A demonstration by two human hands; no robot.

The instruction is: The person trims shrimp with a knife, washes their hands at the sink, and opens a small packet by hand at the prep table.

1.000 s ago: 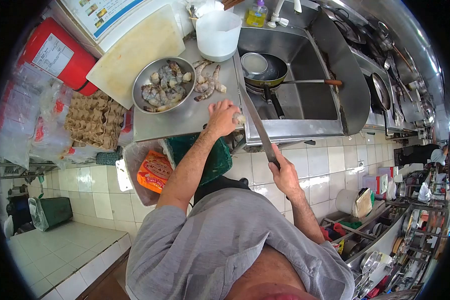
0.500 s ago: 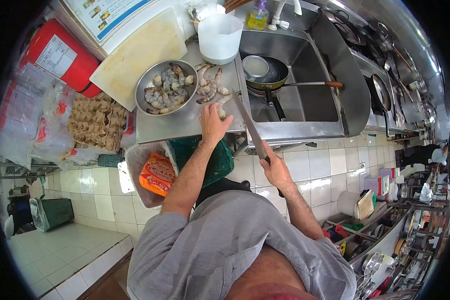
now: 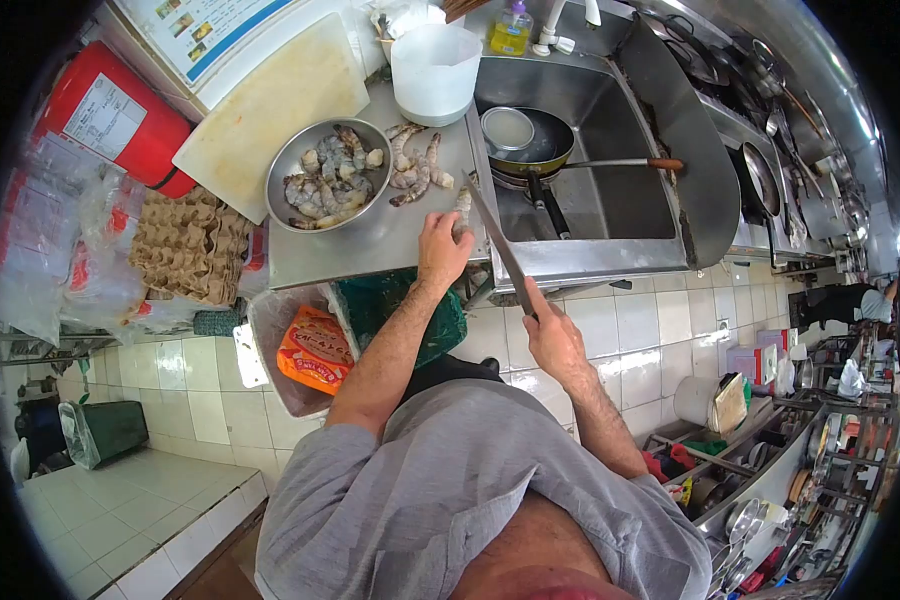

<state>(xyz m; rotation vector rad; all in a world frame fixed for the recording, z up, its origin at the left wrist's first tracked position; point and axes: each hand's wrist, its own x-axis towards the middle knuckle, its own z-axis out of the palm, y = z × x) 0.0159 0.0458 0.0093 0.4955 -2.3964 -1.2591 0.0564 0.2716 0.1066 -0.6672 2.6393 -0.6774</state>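
Observation:
My left hand (image 3: 444, 248) is at the counter's front edge, fingers drawn together on a single shrimp (image 3: 463, 203); its lower end is hidden by the fingers. My right hand (image 3: 554, 340) grips a long knife (image 3: 502, 243) by its dark handle. The blade slants up and left, its tip beside the shrimp. Several more shrimp (image 3: 432, 172) lie on the metal counter (image 3: 370, 252), just beyond my left hand. To their left stands a steel bowl (image 3: 280, 205) holding several shrimp pieces.
Right of the counter is a sink (image 3: 610, 200) with a black frying pan (image 3: 562, 135) in it. A white tub (image 3: 435, 80) stands behind the shrimp. A cutting board (image 3: 280, 90) leans at the back. Below the counter are a green bin (image 3: 440, 320) and an orange packet (image 3: 315, 350).
My left hand has shifted slightly right, and its spread fingers have closed on the single shrimp. My right hand still holds the knife in nearly the same place.

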